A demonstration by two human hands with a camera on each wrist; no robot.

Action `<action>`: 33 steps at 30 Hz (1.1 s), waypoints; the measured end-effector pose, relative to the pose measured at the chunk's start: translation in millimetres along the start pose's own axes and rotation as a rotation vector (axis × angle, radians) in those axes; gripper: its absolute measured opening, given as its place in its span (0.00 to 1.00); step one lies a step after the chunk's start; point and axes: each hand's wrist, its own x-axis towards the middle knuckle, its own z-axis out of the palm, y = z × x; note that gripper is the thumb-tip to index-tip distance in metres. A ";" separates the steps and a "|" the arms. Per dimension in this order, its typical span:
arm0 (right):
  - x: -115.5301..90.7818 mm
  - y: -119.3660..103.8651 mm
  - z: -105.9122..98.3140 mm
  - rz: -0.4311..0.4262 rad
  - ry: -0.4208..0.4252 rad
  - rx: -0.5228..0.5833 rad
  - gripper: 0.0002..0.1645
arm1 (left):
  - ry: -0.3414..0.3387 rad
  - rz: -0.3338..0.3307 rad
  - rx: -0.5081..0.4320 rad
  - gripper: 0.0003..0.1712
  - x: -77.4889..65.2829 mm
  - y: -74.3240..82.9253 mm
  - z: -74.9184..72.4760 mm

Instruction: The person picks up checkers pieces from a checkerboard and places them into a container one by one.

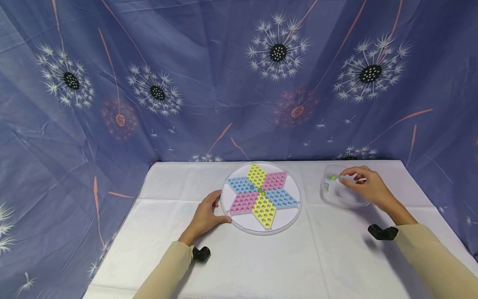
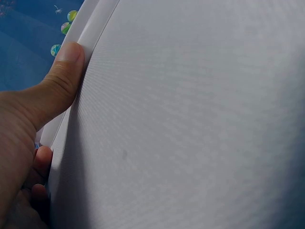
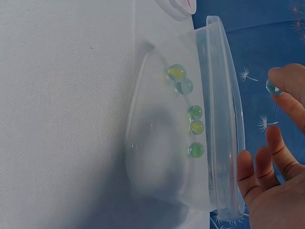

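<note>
A round white Chinese checkers board [image 1: 288,219] with a yellow, pink and blue star lies on the table. Three marbles sit near its centre: a blue marble [image 1: 252,187], a green marble [image 1: 259,190] and a yellow-green marble [image 1: 263,194]. My left hand [image 1: 204,216] holds the board's left rim, thumb [image 2: 66,71] and fingers spread along the edge. Over a clear plastic box [image 3: 221,119], my right hand [image 1: 367,187] pinches a clear bluish marble [image 3: 273,88] between thumb and index finger. Several marbles, one of them green [image 3: 196,150], lie in the box.
A white cloth [image 1: 276,265] covers the table. Behind it and at the sides hangs a blue curtain [image 1: 209,83] with dandelion prints. The box stands to the right of the board, with a stretch of cloth between them.
</note>
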 end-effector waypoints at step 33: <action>22.6 1.9 22.7 0.000 -0.101 -0.056 0.20 | 0.004 0.010 0.007 0.61 0.1 -0.9 0.5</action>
